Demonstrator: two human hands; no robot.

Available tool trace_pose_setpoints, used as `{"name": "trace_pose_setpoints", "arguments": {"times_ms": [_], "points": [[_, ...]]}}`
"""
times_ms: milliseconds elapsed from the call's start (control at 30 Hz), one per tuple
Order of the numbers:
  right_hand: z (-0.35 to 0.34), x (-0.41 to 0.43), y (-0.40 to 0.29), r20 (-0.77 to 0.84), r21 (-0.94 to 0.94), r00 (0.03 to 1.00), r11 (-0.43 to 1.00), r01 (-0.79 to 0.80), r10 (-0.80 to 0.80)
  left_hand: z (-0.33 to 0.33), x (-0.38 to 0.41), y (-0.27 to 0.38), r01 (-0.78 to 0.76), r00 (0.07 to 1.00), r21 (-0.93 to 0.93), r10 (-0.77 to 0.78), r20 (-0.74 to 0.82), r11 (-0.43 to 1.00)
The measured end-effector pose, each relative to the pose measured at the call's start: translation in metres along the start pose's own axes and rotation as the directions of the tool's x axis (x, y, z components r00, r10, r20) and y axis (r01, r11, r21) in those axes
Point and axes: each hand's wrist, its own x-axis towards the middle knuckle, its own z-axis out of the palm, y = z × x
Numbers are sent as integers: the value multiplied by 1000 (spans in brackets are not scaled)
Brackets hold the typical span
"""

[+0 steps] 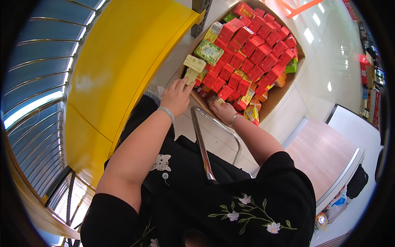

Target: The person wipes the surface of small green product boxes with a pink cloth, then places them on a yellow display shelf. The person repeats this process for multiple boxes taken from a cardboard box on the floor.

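A large cardboard box (280, 100) full of small cartons, mostly red ones (252, 44), stands before me. At its near left edge my left hand (176, 96) rests its fingertips on a pale yellow-green carton (191, 75), fingers spread; whether it grips the carton is unclear. Another pale carton (195, 63) lies just beyond, beside a green patterned box (209, 52). My right hand (224, 111) reaches into the near corner of the box, fingers curled at a small pale item (220, 101) that they partly hide. Yellow and orange cartons (251, 113) lie to its right.
A yellow shelf or tabletop (132, 46) runs along the left, with a metal barred rack (40, 58) beyond. A chrome tubular handle (200, 142) rises between my arms. A wood-topped low cabinet or table (321, 151) stands at right, and an orange frame (297, 7) behind the box.
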Motion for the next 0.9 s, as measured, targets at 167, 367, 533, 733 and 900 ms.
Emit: {"name": "trace_pose_setpoints", "arguments": {"times_ms": [167, 367, 533, 733, 900], "points": [[-29, -25, 4, -147, 179, 989, 984, 21, 5, -5, 6, 3, 9, 1000, -33, -8, 30, 999], [-80, -32, 14, -369, 592, 872, 805, -46, 322, -16, 27, 6, 13, 995, -151, -28, -95, 989], [-129, -6, 41, -251, 945, 562, 325, -33, 788, -15, 59, 1, 54, 990, -282, -89, -113, 958], [-136, 66, 81, 125, 974, 493, -201, 103, 861, -23, 108, -2, 149, 974, -581, -219, -52, 800], [-129, 81, 81, 18, 996, 437, 20, -83, 899, -30, 118, -5, 355, 933, -571, -314, 173, 740]]}}
